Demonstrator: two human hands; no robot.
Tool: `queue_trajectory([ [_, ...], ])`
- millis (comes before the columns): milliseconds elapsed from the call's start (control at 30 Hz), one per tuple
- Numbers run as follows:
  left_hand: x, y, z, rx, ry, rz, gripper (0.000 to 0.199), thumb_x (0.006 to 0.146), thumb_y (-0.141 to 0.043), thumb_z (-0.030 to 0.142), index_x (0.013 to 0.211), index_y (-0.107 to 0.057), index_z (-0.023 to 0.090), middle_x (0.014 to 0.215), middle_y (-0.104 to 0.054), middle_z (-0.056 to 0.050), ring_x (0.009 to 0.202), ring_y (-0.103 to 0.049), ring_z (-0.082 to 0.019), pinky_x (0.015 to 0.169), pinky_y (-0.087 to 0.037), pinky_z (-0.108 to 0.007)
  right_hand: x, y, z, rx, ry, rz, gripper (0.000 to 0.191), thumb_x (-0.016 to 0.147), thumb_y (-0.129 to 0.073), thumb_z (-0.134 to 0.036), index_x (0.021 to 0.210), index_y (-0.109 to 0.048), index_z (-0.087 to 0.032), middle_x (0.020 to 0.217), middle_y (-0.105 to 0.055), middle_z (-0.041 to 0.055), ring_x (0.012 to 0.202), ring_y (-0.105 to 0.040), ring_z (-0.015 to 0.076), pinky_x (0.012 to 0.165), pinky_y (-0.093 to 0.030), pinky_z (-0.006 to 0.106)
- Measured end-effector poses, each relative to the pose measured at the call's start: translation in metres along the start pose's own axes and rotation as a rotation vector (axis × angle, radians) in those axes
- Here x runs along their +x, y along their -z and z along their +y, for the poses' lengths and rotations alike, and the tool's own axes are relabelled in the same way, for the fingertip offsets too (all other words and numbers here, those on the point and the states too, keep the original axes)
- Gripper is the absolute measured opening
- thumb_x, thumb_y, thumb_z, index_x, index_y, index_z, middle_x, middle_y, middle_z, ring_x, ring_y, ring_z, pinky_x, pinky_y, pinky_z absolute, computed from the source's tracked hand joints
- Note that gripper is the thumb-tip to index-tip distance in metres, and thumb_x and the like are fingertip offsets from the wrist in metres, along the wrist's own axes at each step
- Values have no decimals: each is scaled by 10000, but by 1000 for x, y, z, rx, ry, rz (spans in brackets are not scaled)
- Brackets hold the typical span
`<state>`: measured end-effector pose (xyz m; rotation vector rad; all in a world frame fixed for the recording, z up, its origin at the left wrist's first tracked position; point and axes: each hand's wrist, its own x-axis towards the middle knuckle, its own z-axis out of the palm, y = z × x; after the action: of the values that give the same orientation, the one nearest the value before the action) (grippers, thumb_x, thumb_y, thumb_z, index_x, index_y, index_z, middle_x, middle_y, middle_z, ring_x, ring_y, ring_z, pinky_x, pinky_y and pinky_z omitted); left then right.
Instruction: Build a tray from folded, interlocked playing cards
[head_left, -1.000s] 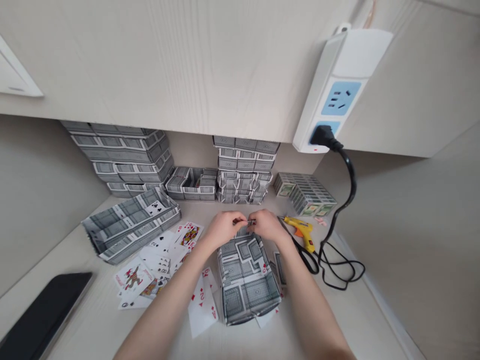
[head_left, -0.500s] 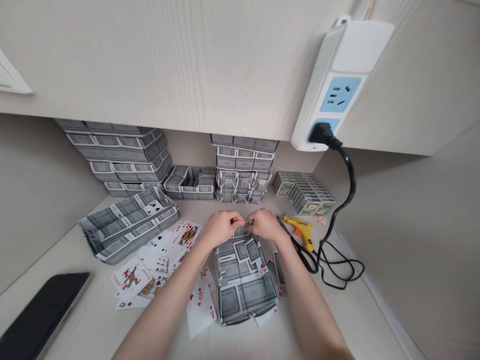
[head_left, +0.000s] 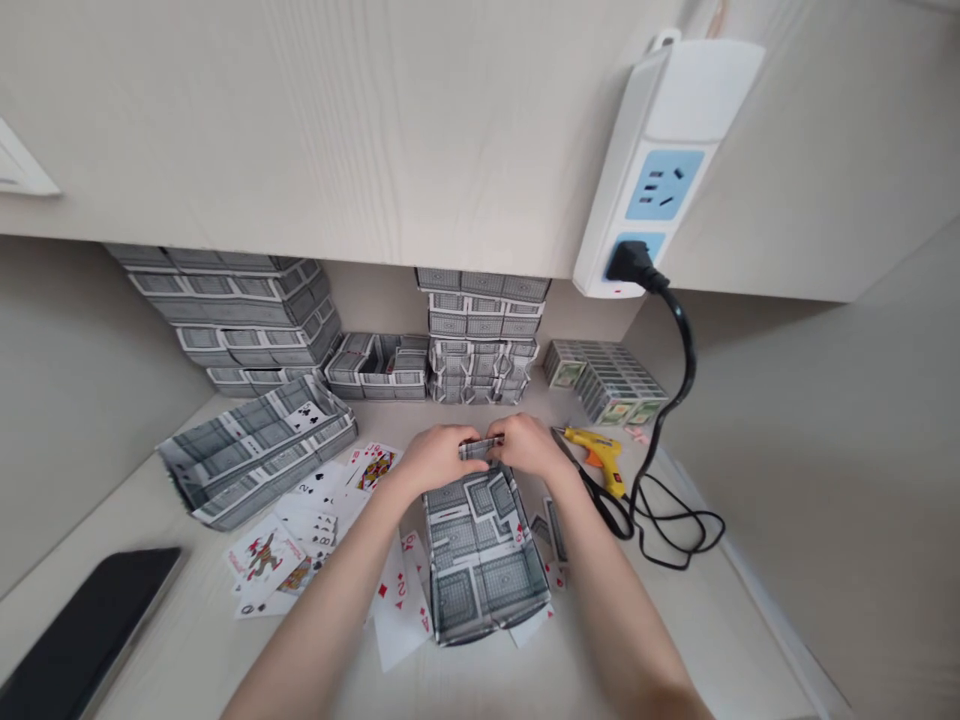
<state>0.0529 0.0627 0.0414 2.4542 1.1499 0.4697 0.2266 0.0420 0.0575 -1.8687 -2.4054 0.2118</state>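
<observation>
A long box made of playing cards (head_left: pixel 487 560), patterned grey backs outward, lies in front of me on the table. At its far end, my left hand (head_left: pixel 441 455) and my right hand (head_left: pixel 529 445) meet over a grey-backed card (head_left: pixel 481 450). Fingers of both hands are closed on this card, the left at its left side and the right at its right side. Whether the card is joined to the box's end wall is hard to tell. Loose playing cards (head_left: pixel 401 610) lie face up left of the box, and some poke out beneath it.
An open card-built tray (head_left: pixel 259 450) lies at left, with stacked card boxes (head_left: pixel 484 330) behind. A yellow glue gun (head_left: pixel 600 455) rests at right beside black scissors (head_left: pixel 600 495) and a cable (head_left: pixel 679 370) from the power strip (head_left: pixel 667 180). A dark flat device (head_left: pixel 90 630) lies front left.
My left fingers have shifted along the card at the box's far end, and more of its patterned face shows between my hands. The whole view has moved slightly.
</observation>
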Motion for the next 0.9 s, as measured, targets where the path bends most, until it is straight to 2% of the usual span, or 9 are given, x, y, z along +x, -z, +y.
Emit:
queue_trajectory([
  [67, -1, 1, -2, 69, 20, -39, 404, 684, -595, 444, 1038, -589, 251, 963, -667, -39, 868, -603, -218, 706, -413, -259, 0, -1, 0, 19, -2, 23, 197, 683, -600, -309, 843, -679, -224, 790, -681, 42, 788, -597, 187, 603, -356, 230],
  [167, -2, 2, -2, 152, 35, -60, 307, 782, -486, 376, 1058, -563, 266, 962, -663, -46, 867, -608, -214, 707, -418, -267, 1, -3, 2, 121, 21, 88, 223, 682, -627, -312, 888, -658, -231, 853, -678, 33, 832, -599, 190, 661, -387, 238],
  [333, -5, 6, 3, 320, 156, -102, 275, 833, -370, 292, 1021, -555, 214, 876, -666, -108, 808, -621, -251, 670, -429, -319, 2, -3, 11, 394, 50, 269, 419, 687, -654, -333, 1077, -552, -218, 1016, -629, 47, 850, -590, 163, 717, -433, 256],
  [433, -8, 10, 5, 328, 263, -155, 286, 818, -371, 232, 1042, -529, 150, 893, -656, -162, 820, -622, -265, 678, -436, -336, -1, 4, 13, 430, 66, 346, 315, 712, -634, -314, 1002, -580, -203, 975, -625, 53, 887, -572, 169, 742, -434, 273],
  [500, -9, 12, 3, 307, 307, -182, 299, 803, -388, 223, 1057, -515, 131, 910, -653, -173, 844, -620, -272, 694, -440, -344, -4, 8, 10, 412, 117, 316, 196, 728, -619, -292, 902, -616, -202, 947, -624, 47, 900, -566, 169, 774, -424, 280],
  [567, -9, 13, -1, 244, 304, -157, 348, 792, -416, 252, 1116, -483, 141, 964, -646, -161, 892, -610, -269, 733, -443, -347, -6, 12, 3, 366, 153, 231, 132, 728, -617, -263, 845, -639, -205, 950, -622, 42, 910, -565, 171, 796, -414, 279],
  [700, 0, 7, -14, -77, 149, 48, 473, 770, -453, 224, 1237, -400, 167, 1190, -555, -116, 1067, -532, -205, 897, -393, -298, -9, 11, -14, 157, 85, 48, 219, 709, -601, -186, 917, -656, -221, 1027, -614, 55, 996, -540, 206, 822, -397, 284],
  [767, 8, 1, -21, -278, 100, 117, 426, 787, -425, 219, 1207, -446, 153, 1209, -546, -98, 1091, -513, -179, 942, -364, -288, -10, 10, -22, 60, 34, -5, 289, 722, -557, -152, 988, -639, -230, 1056, -609, 63, 1017, -533, 209, 820, -392, 279],
  [900, 19, -14, -33, -619, 107, 176, 403, 828, -362, 395, 1053, -579, 141, 1139, -598, -80, 1054, -534, -178, 946, -366, -313, -8, 9, -29, -46, -41, -51, 270, 740, -497, -125, 961, -636, -195, 1011, -622, 92, 951, -567, 207, 763, -404, 268],
])
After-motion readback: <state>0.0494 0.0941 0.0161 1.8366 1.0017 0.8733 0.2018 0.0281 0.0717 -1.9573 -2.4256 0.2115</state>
